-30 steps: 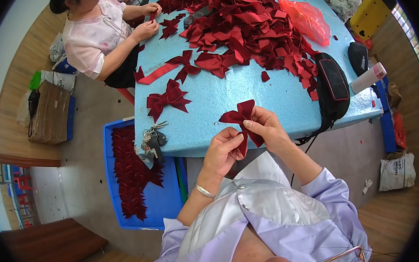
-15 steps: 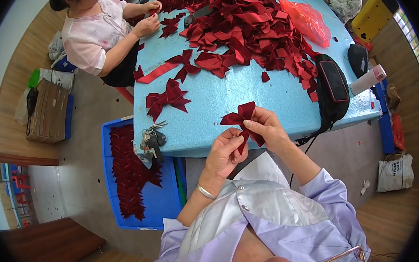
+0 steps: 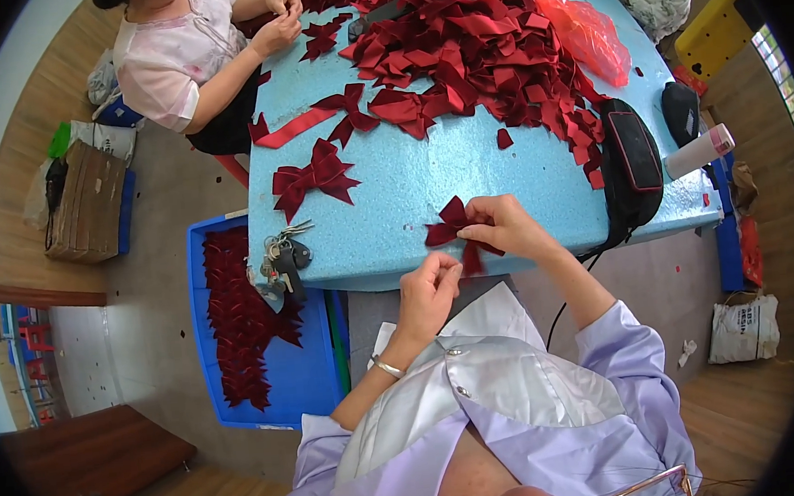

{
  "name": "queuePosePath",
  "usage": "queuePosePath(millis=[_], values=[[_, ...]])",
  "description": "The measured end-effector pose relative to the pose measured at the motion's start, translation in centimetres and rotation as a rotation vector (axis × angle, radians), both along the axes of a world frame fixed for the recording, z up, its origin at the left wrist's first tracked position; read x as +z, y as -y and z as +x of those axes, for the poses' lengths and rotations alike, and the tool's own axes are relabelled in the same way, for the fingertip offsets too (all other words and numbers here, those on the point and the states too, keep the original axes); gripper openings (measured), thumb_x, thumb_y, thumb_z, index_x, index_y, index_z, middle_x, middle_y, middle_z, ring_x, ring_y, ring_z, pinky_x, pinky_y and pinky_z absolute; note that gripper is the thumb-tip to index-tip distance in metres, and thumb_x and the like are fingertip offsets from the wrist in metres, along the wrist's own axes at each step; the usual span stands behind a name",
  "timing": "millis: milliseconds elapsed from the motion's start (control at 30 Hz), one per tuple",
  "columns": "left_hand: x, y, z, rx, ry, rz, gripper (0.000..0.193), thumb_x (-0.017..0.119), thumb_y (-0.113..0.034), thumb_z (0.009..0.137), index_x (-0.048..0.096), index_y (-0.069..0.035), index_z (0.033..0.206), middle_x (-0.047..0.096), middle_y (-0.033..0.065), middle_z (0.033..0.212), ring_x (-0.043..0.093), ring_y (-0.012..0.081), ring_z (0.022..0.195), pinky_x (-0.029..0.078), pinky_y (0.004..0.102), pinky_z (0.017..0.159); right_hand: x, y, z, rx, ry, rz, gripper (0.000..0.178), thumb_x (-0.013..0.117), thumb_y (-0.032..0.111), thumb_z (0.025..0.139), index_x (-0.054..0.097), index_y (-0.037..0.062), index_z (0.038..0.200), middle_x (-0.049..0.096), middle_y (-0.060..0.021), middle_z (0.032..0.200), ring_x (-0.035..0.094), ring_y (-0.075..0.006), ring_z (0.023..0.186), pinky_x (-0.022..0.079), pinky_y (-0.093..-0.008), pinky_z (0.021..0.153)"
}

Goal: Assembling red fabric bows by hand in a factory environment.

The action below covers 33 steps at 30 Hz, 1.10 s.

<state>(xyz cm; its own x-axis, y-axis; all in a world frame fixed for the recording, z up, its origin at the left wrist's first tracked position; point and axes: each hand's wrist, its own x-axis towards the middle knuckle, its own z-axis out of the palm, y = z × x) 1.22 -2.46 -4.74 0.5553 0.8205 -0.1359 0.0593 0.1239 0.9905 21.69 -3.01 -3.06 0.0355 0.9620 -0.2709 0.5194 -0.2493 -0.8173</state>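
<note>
At the near edge of the blue bench [image 3: 465, 163], both hands work one dark red ribbon bow [image 3: 451, 228].

Right hand [image 3: 505, 225] grips the bow between thumb and fingers just above the bench edge; left hand [image 3: 428, 287] is closed below it, fingertips pinched at the bow's hanging tail. A finished bow [image 3: 315, 176] lies well apart to the left, keys [image 3: 281, 255] sit at the bench corner, and a heap of red ribbon pieces [image 3: 474, 46] covers the far side. A black pouch [image 3: 631, 169] rests to the right.
</note>
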Motion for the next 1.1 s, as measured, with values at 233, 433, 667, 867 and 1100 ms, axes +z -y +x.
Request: queuePosePath(millis=[233, 433, 667, 867, 1100], values=[[-0.1, -2.0, 3.2, 0.087, -0.168, 1.079, 0.025, 0.066, -0.002, 0.078, 0.059, 0.002, 0.101, 0.058, 0.0146, 0.098, 0.059, 0.0308, 0.089, 0.048, 0.038, 0.072, 0.8, -0.6, 1.7, 0.133, 0.054, 0.158, 0.036, 0.078, 0.011, 0.072, 0.059, -0.0003, 0.101, 0.062, -0.0082, 0.071, 0.055, -0.02, 0.058, 0.045, -0.0319, 0.056], [-2.2, -2.4, 4.3, -0.002, -0.316, 1.185, 0.031, 0.064, -0.003, 0.074, 0.061, 0.003, 0.104, 0.056, 0.0163, 0.108, 0.056, 0.0322, 0.099, 0.047, 0.0398, 0.078, -0.4, 1.7, 4.3, -0.029, 0.026, 0.182, 0.041, 0.073, 0.001, 0.072, 0.057, 0.0005, 0.109, 0.06, -0.0074, 0.074, 0.055, -0.0156, 0.062, 0.047, -0.0287, 0.06], [-2.5, -1.5, 4.7, -0.012, -0.424, 1.32, 0.032, 0.06, -0.007, 0.076, 0.063, 0.001, 0.106, 0.057, 0.0179, 0.108, 0.057, 0.0315, 0.099, 0.047, 0.0396, 0.077, -0.3, 2.9, 2.2, -0.257, 0.063, 0.25, 0.027, 0.067, -0.004, 0.076, 0.061, 0.0005, 0.101, 0.062, -0.0085, 0.076, 0.055, -0.0144, 0.061, 0.046, -0.0278, 0.058], [-2.7, -1.3, 4.8, -0.075, -0.531, 1.411, 0.033, 0.059, -0.01, 0.076, 0.065, 0.0, 0.107, 0.058, 0.0182, 0.109, 0.058, 0.0305, 0.101, 0.046, 0.0395, 0.078, -2.8, 2.8, 3.0, -0.426, 0.299, 0.384, 0.02, 0.069, 0.0, 0.076, 0.06, -0.0001, 0.094, 0.06, -0.0099, 0.073, 0.055, -0.0172, 0.059, 0.045, -0.0274, 0.056], [-1.4, -2.4, 3.8, -0.079, -0.391, 1.125, 0.037, 0.062, -0.002, 0.072, 0.063, 0.0, 0.109, 0.058, 0.016, 0.106, 0.057, 0.0302, 0.096, 0.045, 0.0391, 0.078, 0.5, 4.9, -0.1, -0.273, 0.228, 0.489, 0.022, 0.073, 0.002, 0.07, 0.058, 0.0004, 0.086, 0.058, -0.0122, 0.074, 0.058, -0.0227, 0.064, 0.044, -0.0319, 0.055]])
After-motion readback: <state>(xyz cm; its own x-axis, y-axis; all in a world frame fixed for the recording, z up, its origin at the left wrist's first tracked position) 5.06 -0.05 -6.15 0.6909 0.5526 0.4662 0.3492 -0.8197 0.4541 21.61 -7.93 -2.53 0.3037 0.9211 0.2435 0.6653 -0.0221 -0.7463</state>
